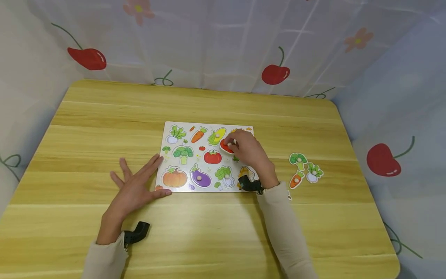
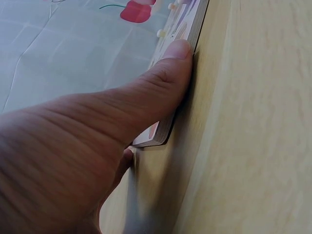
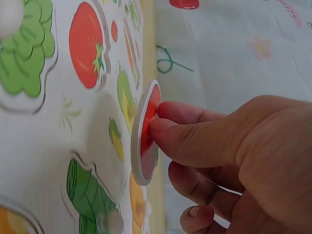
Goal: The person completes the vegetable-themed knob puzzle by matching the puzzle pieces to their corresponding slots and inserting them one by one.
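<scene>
My right hand [image 1: 249, 149] pinches the knob of a red tomato puzzle piece [image 3: 148, 141] between thumb and fingers. The piece is tilted close over the upper right of a white vegetable puzzle board [image 1: 230, 161]. Left of it on the board is a tomato picture [image 1: 212, 157] without a knob. Spread out at the board's left side, my left hand [image 1: 134, 192] has its thumb [image 2: 156, 85] on the near edge and fingertips at the left edge. Knobbed corn [image 1: 213, 138], eggplant [image 1: 205, 178] and leafy cabbage [image 1: 221, 172] pieces sit in the board.
Right of the board lie loose broccoli [image 1: 296, 157], carrot [image 1: 295, 182] and white radish [image 1: 311, 178] pieces. My right sleeve [image 1: 285, 228] partly covers another piece [image 1: 289, 197]. A cherry-patterned curtain [image 1: 209, 46] stands behind the wooden table [image 1: 209, 232].
</scene>
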The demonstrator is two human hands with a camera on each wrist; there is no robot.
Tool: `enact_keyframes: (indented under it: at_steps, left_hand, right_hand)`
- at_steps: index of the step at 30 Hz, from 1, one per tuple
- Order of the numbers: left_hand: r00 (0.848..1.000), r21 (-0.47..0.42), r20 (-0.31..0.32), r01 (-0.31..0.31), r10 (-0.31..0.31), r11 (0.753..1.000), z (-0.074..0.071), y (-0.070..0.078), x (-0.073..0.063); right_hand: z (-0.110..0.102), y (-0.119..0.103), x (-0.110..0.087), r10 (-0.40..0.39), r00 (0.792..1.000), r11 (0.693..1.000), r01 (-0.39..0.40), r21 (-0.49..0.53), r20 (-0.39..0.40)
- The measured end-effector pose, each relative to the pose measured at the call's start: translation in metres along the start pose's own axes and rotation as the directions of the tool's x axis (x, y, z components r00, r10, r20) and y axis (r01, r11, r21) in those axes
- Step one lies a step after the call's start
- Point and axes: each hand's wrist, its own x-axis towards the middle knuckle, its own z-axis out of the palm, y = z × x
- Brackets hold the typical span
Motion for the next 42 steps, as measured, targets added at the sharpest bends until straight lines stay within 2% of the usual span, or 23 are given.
enact_keyframes:
  at_steps: [8,18,31,42]
  left_hand:
    - [1.0,0.003,-0.009,-0.007,0.007,1.0,0.0,0.0,0.0]
    - [1.0,-0.001,-0.011,-0.011,0.011,1.0,-0.001,0.002,0.0]
    - [1.0,-0.004,-0.007,-0.004,0.004,1.0,-0.001,0.002,-0.001]
    - [1.0,-0.007,-0.008,-0.01,0.01,1.0,0.0,0.002,-0.001]
  right_hand:
    - [0.01,-0.009,0.005,-0.005,1.0,1.0,0.005,0.007,0.021]
    - [0.016,-0.012,0.003,-0.012,0.999,0.999,0.013,-0.036,0.039]
    - [0.022,-0.014,0.005,-0.081,0.996,0.997,0.081,-0.013,0.048]
    - [0.03,-0.02,0.005,-0.15,0.983,0.987,0.154,-0.034,0.101]
